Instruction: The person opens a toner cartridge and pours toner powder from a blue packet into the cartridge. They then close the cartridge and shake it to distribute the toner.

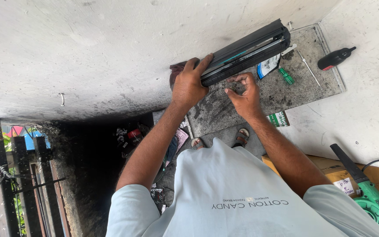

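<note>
A long black toner cartridge [246, 52] is held tilted above a grey, toner-stained slab [303, 90]. My left hand [188, 85] grips the cartridge's left end, with a dark cloth [175, 70] bunched under the palm. My right hand [244, 94] is just below the cartridge's lower edge. Its fingertips are pinched together close to that edge, and I cannot tell whether they hold anything small. My pale shirt fills the bottom of the view, and my sandalled feet [241, 137] show beyond it.
On the slab lie a green-handled screwdriver [286, 75], a thin metal tool [309, 68] and a blue-and-white packet [268, 66]. A black bottle [336, 58] lies on the white surface to the right. A green blower [373, 204] rests on a cardboard box [325, 169]. A black gate [23, 184] stands at left.
</note>
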